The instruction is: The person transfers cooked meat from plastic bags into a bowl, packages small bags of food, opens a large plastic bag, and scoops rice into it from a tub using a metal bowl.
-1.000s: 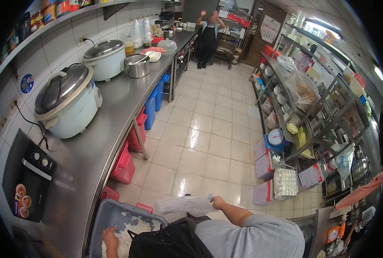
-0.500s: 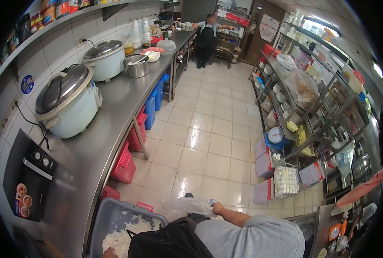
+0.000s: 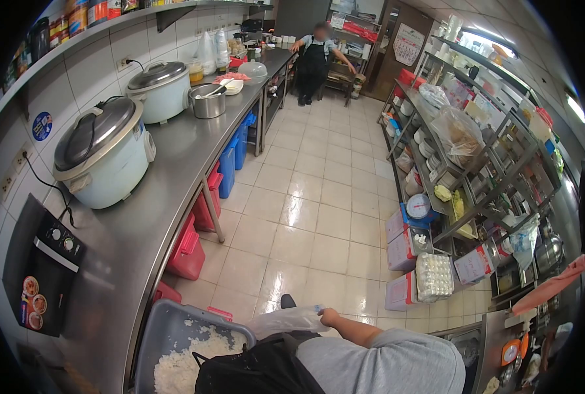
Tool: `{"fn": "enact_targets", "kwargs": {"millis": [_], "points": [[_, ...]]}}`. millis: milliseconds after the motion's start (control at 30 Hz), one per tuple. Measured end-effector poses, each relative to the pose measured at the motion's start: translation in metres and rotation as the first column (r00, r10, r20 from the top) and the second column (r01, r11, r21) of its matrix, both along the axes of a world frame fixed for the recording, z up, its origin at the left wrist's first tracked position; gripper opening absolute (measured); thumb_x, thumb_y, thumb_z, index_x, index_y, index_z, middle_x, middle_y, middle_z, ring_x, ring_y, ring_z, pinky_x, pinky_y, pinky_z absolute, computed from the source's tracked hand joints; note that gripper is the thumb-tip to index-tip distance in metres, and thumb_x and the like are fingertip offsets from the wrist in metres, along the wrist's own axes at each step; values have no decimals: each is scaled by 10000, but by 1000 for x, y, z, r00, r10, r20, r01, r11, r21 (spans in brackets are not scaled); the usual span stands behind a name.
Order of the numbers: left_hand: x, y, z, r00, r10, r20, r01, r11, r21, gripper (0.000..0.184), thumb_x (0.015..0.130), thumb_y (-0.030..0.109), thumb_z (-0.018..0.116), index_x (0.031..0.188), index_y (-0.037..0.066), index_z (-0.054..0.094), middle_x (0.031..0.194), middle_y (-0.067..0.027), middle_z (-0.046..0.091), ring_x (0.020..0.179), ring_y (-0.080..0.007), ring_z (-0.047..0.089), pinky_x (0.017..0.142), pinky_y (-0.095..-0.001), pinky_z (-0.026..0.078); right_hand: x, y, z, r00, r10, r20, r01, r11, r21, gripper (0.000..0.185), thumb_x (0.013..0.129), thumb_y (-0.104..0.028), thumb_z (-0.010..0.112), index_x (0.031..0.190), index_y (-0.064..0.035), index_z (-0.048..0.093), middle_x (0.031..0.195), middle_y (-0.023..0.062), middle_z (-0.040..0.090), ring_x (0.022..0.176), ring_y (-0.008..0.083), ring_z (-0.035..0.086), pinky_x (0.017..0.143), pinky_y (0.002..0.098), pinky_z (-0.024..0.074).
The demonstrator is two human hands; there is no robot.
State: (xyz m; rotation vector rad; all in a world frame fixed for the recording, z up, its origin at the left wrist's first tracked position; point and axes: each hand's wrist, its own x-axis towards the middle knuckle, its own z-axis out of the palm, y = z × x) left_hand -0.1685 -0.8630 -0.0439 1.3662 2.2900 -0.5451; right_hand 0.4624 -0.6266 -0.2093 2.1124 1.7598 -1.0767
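My right hand [image 3: 330,318] is closed on the end of a clear plastic bag [image 3: 286,320], which stretches left in front of my dark apron. A grey tub [image 3: 149,328] holding white rice [image 3: 184,364] stands at the lower left, beside the steel counter. My left hand does not show in this frame. The bag's left end lies close to the tub's right rim.
Rice cookers [image 3: 105,154] and a steel pot [image 3: 208,101] stand on the left counter [image 3: 122,243]. Red bins [image 3: 187,249] sit beneath. Egg trays [image 3: 434,278] and shelving [image 3: 450,177] line the right. Another person [image 3: 313,62] stands at the far end.
My left hand was in the rice, then low at the tub's edge, and has now left view. The bag has shifted slightly. The far person's raised arms have come down.
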Motion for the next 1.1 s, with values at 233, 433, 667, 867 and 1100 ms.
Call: {"fn": "enact_targets", "kwargs": {"millis": [233,433,667,867,1100], "points": [[9,8,10,997,28,77,-29,1000,8,360,870,152,500,1198,20,571,1100,-262,611,1036,-390,584,876,-467,461,5,-15,-17,990,134,43,-130,987,-96,372,716,-135,556,1058,-129,702,1071,146,668,1014,290,634,891,373,496],[11,10,16,986,38,162,-35,999,-22,370,876,150,494,1218,26,559,1109,-266,607,1044,-393,581,876,-464,460,-2,-7,-12,999,46,12,-45,994,-95,463,677,-68,511,1087,-160,704,1093,144,666,1038,294,626,914,368,484],[3,6,33,920,72,386,-16,989,-146,383,882,147,487,1242,33,546,1119,-271,602,1054,-396,577,875,-461,459,-7,-10,-22,998,64,13,-63,994,-89,454,665,-64,524,1067,-157,713,1082,131,672,1027,287,631,909,369,485],[2,47,74,960,51,274,-121,962,245,639,750,57,571,1354,109,368,1233,-226,553,1084,-415,567,891,-461,449,2,-19,-37,996,84,-5,-84,996,-33,301,736,-146,556,989,-104,714,1021,164,675,970,310,644,854,385,500],[43,79,31,958,-152,-243,250,858,449,486,846,64,450,1329,90,400,1380,-182,392,1022,-389,533,833,-450,483,-8,-12,-14,996,91,3,-91,995,-29,356,717,-120,557,1038,-120,710,1038,163,673,981,304,643,866,378,499]]}}
